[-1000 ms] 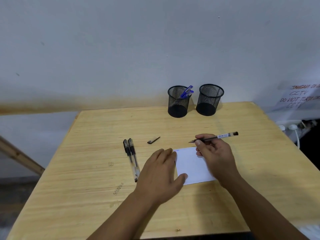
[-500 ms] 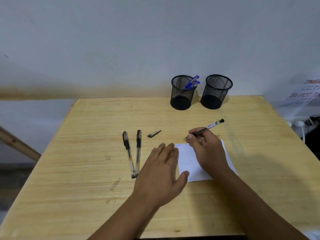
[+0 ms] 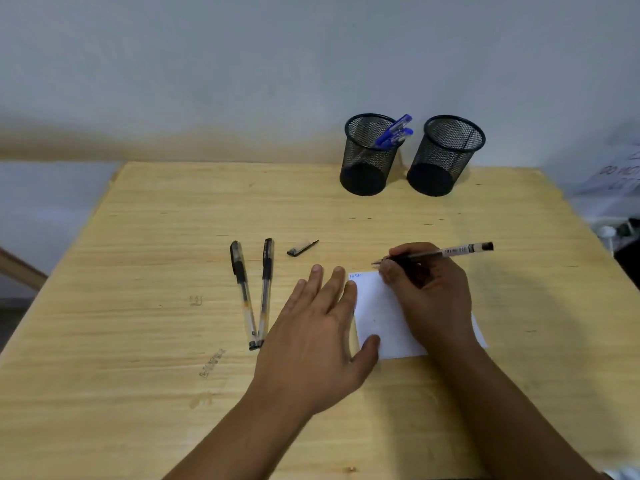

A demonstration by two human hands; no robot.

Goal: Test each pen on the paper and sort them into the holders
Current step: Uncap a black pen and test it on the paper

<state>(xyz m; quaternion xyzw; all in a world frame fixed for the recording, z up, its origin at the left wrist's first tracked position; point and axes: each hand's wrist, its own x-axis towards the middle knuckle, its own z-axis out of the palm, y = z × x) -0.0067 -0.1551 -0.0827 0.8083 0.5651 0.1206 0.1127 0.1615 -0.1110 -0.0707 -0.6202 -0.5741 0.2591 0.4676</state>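
My right hand (image 3: 429,292) grips an uncapped black pen (image 3: 453,251), its tip just past the far edge of the white paper (image 3: 379,317). My left hand (image 3: 318,330) lies flat with fingers spread, holding down the paper's left edge. Faint blue scribbles mark the paper's top left corner. Two capped black pens (image 3: 254,292) lie side by side left of my left hand. A loose pen cap (image 3: 302,248) rests beyond them. At the back stand two black mesh holders: the left holder (image 3: 369,155) has blue pens (image 3: 394,133) in it, the right holder (image 3: 445,155) looks empty.
The wooden table (image 3: 138,341) backs onto a grey wall. A paper sign (image 3: 620,171) and cables hang off the right side. A wooden beam (image 3: 17,268) slants at the far left.
My right hand has tilted the pen flatter and shifted it slightly; the tip hovers at the paper's far edge. The view has moved closer. My left hand stays on the paper.
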